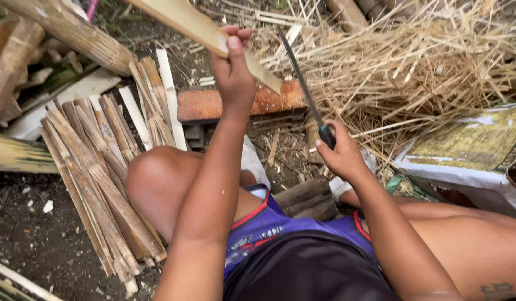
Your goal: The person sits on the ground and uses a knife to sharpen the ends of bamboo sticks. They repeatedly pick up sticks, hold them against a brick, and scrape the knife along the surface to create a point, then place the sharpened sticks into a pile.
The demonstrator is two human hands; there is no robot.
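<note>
The left hand (233, 72) is raised, its grip clenched around a bamboo slat (205, 32) that runs from the upper left down to the right, its lower end jutting past the fingers above a reddish block (208, 105). The right hand (340, 151) sits lower and to the right, its grip closed on the dark handle of a knife (302, 83) whose long blade points up and left, ending just beside the slat's lower end. A pile of split slats (99, 178) lies on the ground beside the left knee, and dry shavings (414, 72) heap up at the right.
</note>
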